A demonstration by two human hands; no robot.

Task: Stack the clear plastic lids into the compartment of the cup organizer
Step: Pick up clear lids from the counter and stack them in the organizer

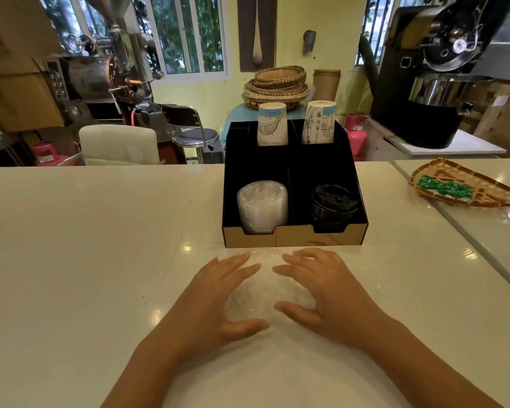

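Observation:
A low pile of clear plastic lids [267, 295] lies on the white counter just in front of the cup organizer [295, 237]. My left hand [218, 298] and my right hand [321, 293] cup the pile from either side, fingers over its far edge and thumbs at its near edge. The organizer is a black box with a cardboard-coloured front. Its front left compartment holds a stack of clear lids [262, 206], and its front right compartment holds black lids [333, 206]. Two stacks of paper cups [272, 123] stand upside down in the back compartments.
A woven tray with green packets [465, 187] lies on the counter at the right, past a seam in the top. Behind the counter are a chair, a stool, stacked baskets and roasting machines. The counter top [86, 245] stretches bare to the left.

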